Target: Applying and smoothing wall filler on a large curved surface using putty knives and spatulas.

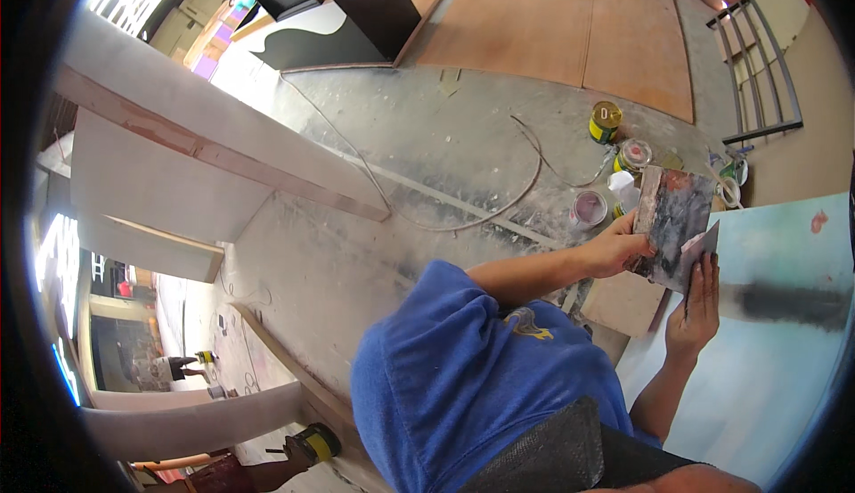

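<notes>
My left hand (pixel 616 245) grips the wooden edge of a rectangular putty board (pixel 681 203), its face smeared dark grey with a reddish patch. My right hand (pixel 694 315) holds a thin, flat putty knife (pixel 708 242) against the lower right of that board, its fingers stretched along the blade. A lump of pale pinkish putty (pixel 691 248) sits where blade and board meet. Right beside my hands is a large pale blue panel (pixel 757 386) with a dark grey smear and a small reddish spot.
Several cans stand on the floor beyond my hands, among them a yellow-green one (pixel 605 122) and an open one (pixel 588 209). A cable (pixel 481 220) snakes over the concrete. Plywood sheets (pixel 508 21), a black-and-white counter (pixel 370 12) and a metal rack (pixel 757 70) lie farther off.
</notes>
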`<state>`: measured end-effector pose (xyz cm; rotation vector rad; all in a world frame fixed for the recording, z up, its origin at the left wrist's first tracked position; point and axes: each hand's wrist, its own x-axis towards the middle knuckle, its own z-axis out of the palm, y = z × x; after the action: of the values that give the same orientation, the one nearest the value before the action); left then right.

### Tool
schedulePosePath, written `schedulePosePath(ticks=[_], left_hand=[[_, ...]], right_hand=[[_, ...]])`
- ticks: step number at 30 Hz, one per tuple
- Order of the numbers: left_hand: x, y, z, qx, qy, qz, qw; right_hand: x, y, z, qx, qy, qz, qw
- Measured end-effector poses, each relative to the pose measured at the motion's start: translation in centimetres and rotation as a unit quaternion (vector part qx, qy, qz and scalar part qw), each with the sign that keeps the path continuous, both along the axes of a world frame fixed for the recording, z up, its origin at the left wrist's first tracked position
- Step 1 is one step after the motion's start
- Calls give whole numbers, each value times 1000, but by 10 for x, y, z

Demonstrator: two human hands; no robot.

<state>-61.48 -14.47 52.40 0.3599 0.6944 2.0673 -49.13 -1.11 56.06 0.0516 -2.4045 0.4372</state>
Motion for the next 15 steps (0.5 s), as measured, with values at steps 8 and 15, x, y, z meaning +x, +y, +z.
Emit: schedulePosePath(ticks=[8, 15], left_hand=[[-30, -32, 0, 32, -97, 14, 995], [-81, -37, 1, 3, -37, 78, 996]], right_hand=[[-34, 0, 3, -16, -128, -76, 989], [-68, -8, 64, 132, -72, -23, 988]])
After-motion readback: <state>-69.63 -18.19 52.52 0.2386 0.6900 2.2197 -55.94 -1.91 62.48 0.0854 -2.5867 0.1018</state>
